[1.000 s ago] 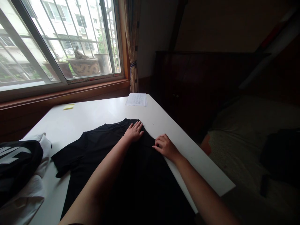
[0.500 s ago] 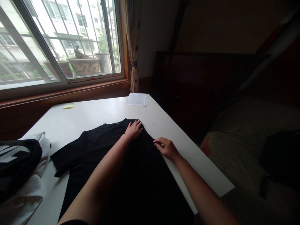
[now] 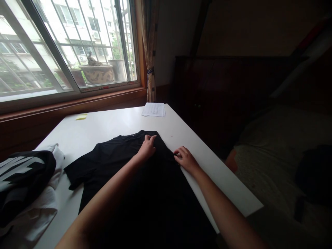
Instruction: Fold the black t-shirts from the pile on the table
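A black T-shirt (image 3: 111,152) lies spread on the white table (image 3: 103,121), its collar toward the far side and one short sleeve pointing left. Over the shirt's upper part, near the collar and far shoulder, is my left hand (image 3: 147,146); its fingers are bent and drawn together, and whether cloth is between them is too small to tell. My right hand (image 3: 185,159) is at the shirt's right edge, thumb and fingers pinched on the black cloth.
Folded black and white clothing (image 3: 28,186) is heaped at the table's left. Papers (image 3: 153,109) and a yellow sticky pad (image 3: 81,117) lie toward the far edge. A barred window (image 3: 85,45) and a tied curtain (image 3: 150,52) stand behind.
My left hand, flat with fingers spread before, has drawn its fingers together. My right hand has closed on the shirt's edge. The view has shifted slightly.
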